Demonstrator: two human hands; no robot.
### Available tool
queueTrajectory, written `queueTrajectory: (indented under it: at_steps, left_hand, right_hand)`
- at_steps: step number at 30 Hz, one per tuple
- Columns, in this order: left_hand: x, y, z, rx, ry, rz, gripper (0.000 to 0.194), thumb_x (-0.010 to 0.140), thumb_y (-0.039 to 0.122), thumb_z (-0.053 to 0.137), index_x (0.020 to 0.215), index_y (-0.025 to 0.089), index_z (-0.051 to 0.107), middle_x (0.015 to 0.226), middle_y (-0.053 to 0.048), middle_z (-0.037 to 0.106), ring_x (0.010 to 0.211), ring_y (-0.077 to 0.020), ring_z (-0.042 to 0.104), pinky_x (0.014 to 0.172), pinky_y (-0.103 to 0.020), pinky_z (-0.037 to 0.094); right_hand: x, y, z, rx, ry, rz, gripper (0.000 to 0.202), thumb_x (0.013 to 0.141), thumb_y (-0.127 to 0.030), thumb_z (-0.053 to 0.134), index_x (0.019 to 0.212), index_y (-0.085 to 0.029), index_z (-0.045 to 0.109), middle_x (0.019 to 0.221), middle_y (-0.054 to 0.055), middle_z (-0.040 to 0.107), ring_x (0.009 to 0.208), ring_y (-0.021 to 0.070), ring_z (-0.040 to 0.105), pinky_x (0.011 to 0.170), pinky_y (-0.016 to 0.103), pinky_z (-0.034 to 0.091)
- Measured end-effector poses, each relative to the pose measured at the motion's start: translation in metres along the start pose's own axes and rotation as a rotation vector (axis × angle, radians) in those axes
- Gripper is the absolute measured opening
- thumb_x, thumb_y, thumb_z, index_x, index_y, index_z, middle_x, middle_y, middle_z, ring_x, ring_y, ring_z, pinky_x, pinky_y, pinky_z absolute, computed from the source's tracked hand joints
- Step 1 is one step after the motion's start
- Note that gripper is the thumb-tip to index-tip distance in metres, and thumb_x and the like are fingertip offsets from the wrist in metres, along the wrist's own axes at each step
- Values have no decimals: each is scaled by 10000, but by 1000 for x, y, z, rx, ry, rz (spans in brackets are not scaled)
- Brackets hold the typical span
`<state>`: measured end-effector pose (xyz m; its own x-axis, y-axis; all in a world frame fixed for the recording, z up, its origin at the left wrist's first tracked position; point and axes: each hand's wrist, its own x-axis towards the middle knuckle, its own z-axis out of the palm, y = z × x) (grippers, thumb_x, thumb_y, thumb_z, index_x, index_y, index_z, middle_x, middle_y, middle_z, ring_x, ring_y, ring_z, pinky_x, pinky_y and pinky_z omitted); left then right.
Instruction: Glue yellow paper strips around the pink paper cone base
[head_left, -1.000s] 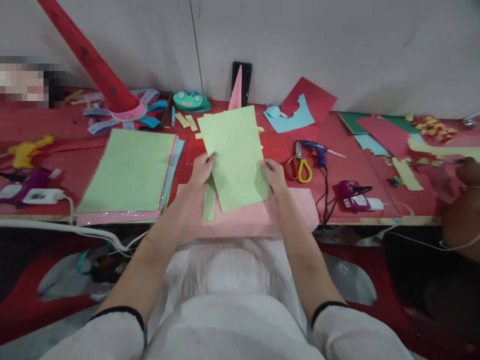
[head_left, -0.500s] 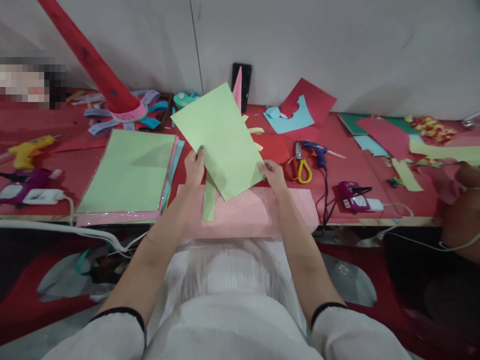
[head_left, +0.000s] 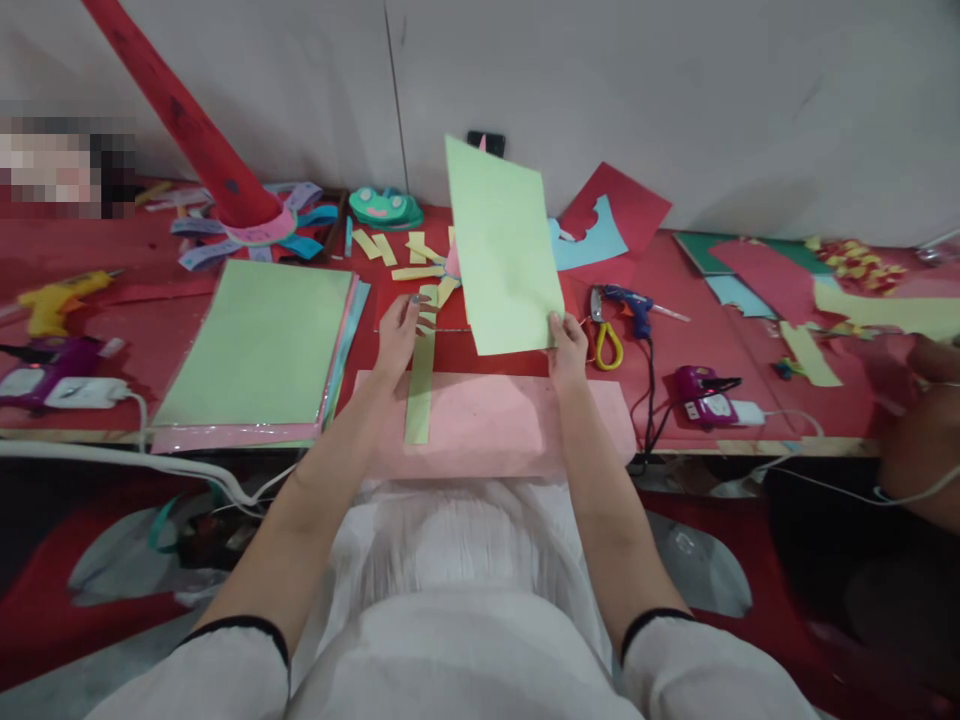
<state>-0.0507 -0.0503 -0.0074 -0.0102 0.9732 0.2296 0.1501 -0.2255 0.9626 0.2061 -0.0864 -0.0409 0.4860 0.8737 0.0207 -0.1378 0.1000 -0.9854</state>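
Observation:
A light green sheet stands raised over the table, and my right hand pinches its lower right corner. My left hand is left of the sheet, fingers spread, beside the top of a narrow green strip. That strip lies partly across a pink sheet at the table's front edge. Behind my left hand are several short yellow strips, some around a small pink piece that the raised sheet partly hides. To the left lies a stack of green sheets.
Yellow-handled scissors and a blue glue gun lie right of my right hand. A yellow glue gun is far left; a tall red cone stands behind the stack. Another person's arm shows at right.
My left hand has let go of the green sheet and opened. My right hand has moved right with the sheet, which now stands more upright, uncovering yellow strips and the green frog-like piece.

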Motion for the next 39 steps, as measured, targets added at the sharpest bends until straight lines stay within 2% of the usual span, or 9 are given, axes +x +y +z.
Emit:
queueTrajectory:
  at_steps: [5, 10, 13, 16, 19, 23, 29, 35, 39]
  left_hand:
    - [1, -2, 1, -20, -8, -2, 364, 872, 532, 438, 903, 197, 576, 804, -42, 687, 570, -101, 627, 462, -206, 435]
    - [3, -5, 2, -27, 26, -33, 354, 887, 507, 423, 853, 188, 572, 754, -36, 681, 519, -85, 601, 441, -198, 412]
    - [2, -5, 2, -37, 24, -36, 363, 884, 514, 426, 856, 185, 575, 750, -39, 681, 524, -84, 601, 448, -194, 416]
    - [1, -3, 2, -44, 20, -54, 357, 879, 510, 438, 852, 183, 578, 747, -38, 680, 526, -80, 596, 448, -185, 412]
    - [1, -1, 2, -47, 26, -78, 333, 880, 488, 449, 838, 184, 578, 736, -34, 678, 519, -76, 590, 435, -176, 398]
    - [1, -2, 3, -37, 30, -79, 315, 888, 467, 442, 839, 189, 581, 741, -33, 677, 518, -72, 587, 432, -171, 391]
    - [1, -6, 2, -1, 5, -53, 332, 896, 484, 416, 868, 196, 580, 764, -35, 674, 547, -76, 598, 453, -173, 409]
    - [2, -10, 1, -10, 0, -32, 330, 902, 470, 405, 884, 192, 581, 765, -37, 674, 538, -75, 595, 459, -176, 411]
    - [1, -9, 2, -15, 4, -36, 312, 907, 444, 403, 877, 191, 583, 761, -34, 673, 539, -72, 590, 455, -171, 407]
  right_hand:
    - [9, 7, -7, 23, 120, -28, 468, 677, -560, 621, 987, -212, 579, 928, 54, 646, 796, 188, 639, 550, 296, 529]
    - [17, 16, -16, -28, 215, -35, 465, 725, -559, 546, 1051, -228, 550, 1024, 94, 621, 733, 180, 614, 473, 281, 470]
    - [15, 12, -15, 40, 220, -38, 388, 727, -530, 554, 972, -230, 550, 963, 67, 619, 659, 137, 575, 457, 256, 449]
    - [9, 2, -8, 238, 272, 25, 303, 674, -413, 648, 878, -221, 531, 840, -2, 599, 554, 76, 528, 448, 213, 445]
    - [2, -8, -2, 338, 210, 87, 274, 664, -320, 663, 875, -217, 523, 771, -47, 569, 470, 46, 514, 408, 181, 431]
    - [-1, -9, 3, 280, 145, 120, 255, 697, -246, 633, 925, -223, 521, 789, -59, 571, 475, 43, 571, 393, 145, 439]
    - [7, -6, 11, 101, 113, 0, 255, 780, -271, 561, 1017, -219, 484, 788, -35, 593, 518, 85, 625, 404, 177, 494]
    - [34, -23, 16, 14, 159, -170, 263, 825, -309, 504, 1066, -211, 468, 883, 26, 591, 688, 157, 691, 516, 264, 554]
    - [84, -29, 14, 19, 183, -233, 301, 872, -319, 417, 1162, -243, 446, 961, 43, 576, 751, 152, 697, 587, 291, 565]
